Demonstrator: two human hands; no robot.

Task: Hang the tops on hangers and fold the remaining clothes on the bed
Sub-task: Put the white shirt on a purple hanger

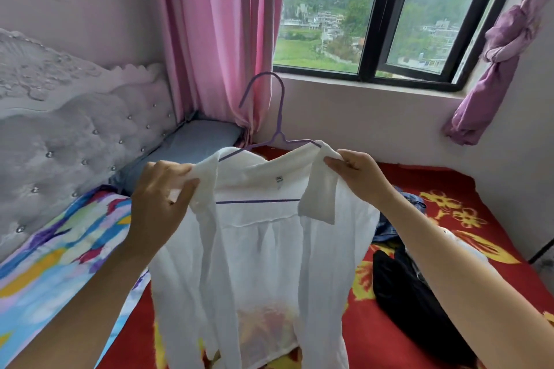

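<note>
White shirt (257, 249) on hanger (280, 129), collar in fingers (337, 163)

Soft, overcast daylight comes in through the window (323, 27) at the upper right and fills the room evenly. The sky beyond is blown out to white. The white shirt (263, 249) is backlit, so the pattern of the bed (449, 180) shows faintly through its lower part. Shadows are weak and soft-edged. Wide-angle distortion bows the window frame and the headboard (60, 117) near the edges. The quilt (45, 263) at lower left looks smeared.
</note>
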